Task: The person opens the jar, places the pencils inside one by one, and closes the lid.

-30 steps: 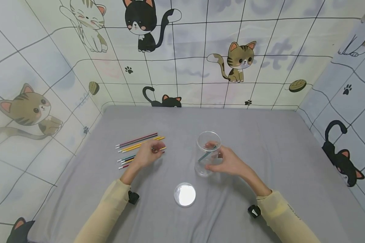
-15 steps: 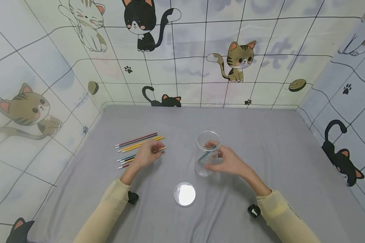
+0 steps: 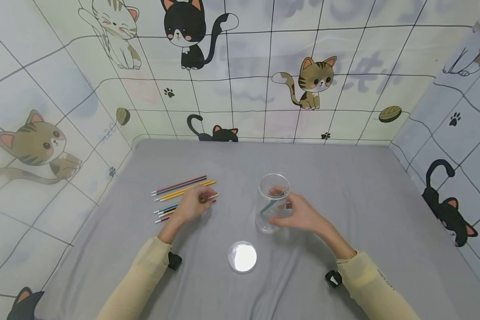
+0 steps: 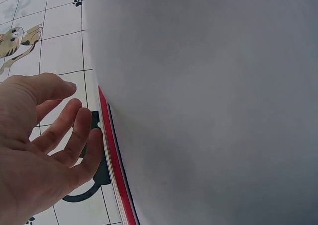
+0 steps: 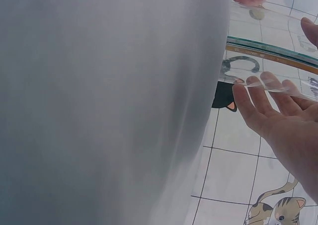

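In the head view my right hand (image 3: 302, 214) grips the side of a tall clear jar (image 3: 264, 224) standing on the cloth. Inside the jar leans a teal pencil (image 3: 269, 206); the right wrist view shows an orange pencil (image 5: 268, 57) beside it. My left hand (image 3: 192, 204) is over the lower group of pencils (image 3: 166, 209), covering their middles, with tips showing past the fingers. In the left wrist view its fingers (image 4: 82, 135) are loosely bent and the thumb stands apart, nothing between them. A red pencil (image 4: 117, 160) lies close by the fingertips.
Farther back lies another group of maroon, black and yellow pencils (image 3: 180, 186). A round clear lid (image 3: 243, 257) with a bright glare lies in front of the jar. Grey cloth (image 3: 336, 173) covers the table, and a cat-print curtain (image 3: 256, 93) hangs around it.
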Available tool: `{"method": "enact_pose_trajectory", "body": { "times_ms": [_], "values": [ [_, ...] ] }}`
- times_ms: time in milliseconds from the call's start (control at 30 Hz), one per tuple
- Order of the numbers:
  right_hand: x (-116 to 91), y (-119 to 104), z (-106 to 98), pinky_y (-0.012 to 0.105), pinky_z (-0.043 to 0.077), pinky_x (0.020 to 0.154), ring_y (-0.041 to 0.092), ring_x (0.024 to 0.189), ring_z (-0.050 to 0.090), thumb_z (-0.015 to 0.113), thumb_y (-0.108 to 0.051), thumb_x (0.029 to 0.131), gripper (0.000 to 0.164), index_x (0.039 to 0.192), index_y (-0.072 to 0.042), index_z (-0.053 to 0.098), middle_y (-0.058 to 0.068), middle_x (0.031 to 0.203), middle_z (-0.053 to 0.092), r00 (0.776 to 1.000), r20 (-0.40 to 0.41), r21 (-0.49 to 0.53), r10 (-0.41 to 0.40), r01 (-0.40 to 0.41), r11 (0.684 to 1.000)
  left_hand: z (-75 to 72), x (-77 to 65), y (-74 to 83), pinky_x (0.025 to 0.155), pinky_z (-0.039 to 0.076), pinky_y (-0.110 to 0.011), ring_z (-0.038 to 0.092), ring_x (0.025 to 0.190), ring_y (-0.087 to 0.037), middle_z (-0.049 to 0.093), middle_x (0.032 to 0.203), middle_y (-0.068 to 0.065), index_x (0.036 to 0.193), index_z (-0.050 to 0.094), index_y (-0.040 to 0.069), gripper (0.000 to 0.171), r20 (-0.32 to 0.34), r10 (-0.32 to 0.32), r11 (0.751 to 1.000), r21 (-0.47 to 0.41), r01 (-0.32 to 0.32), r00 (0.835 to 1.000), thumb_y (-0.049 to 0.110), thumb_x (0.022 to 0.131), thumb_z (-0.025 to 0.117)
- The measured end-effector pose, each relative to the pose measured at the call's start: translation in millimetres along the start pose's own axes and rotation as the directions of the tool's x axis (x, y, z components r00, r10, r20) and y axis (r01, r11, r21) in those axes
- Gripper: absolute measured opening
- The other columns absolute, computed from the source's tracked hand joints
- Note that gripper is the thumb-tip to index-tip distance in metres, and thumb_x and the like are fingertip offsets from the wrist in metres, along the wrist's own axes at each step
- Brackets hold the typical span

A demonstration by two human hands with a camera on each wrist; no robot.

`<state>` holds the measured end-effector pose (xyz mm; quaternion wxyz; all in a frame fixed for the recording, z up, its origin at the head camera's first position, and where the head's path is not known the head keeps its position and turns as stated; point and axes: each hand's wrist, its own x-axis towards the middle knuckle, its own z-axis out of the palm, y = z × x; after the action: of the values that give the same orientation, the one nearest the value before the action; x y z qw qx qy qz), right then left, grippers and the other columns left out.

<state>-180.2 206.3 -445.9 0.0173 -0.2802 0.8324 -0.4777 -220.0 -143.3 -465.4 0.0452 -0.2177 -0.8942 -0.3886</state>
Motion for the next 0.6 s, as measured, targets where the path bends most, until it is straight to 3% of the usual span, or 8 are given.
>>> {"method": "enact_pose_trajectory", "body": {
  "times_ms": [300,600],
  "values": [
    [0.3,-0.9,0.9,0.053,0.051,0.089,0.029,0.109,0.061,0.087,-0.012,0.075,0.072,0.136,0.004,0.052,0.016,0.131,0.060,1.000,0.005,0.034,-0.003,0.002,0.999,-0.2,-0.4,0.9,0.083,0.054,-0.046,0.064,0.095,-0.030,0.067,0.104,-0.015,0.105,0.071,-0.002,0.024,0.028,-0.061,0.998,0.030,0.061,0.998,-0.007,0.082,0.071],
    [0.0,-0.5,1.1,0.051,0.052,0.086,0.030,0.109,0.062,0.088,-0.011,0.074,0.072,0.136,0.004,0.053,0.016,0.131,0.061,1.000,-0.007,0.034,-0.020,0.021,0.999,0.7,0.9,1.6,0.081,0.054,-0.044,0.064,0.094,-0.028,0.068,0.102,-0.014,0.106,0.072,0.000,0.026,0.036,-0.056,0.994,0.099,0.052,0.998,-0.007,0.081,0.071]
  ]
}}
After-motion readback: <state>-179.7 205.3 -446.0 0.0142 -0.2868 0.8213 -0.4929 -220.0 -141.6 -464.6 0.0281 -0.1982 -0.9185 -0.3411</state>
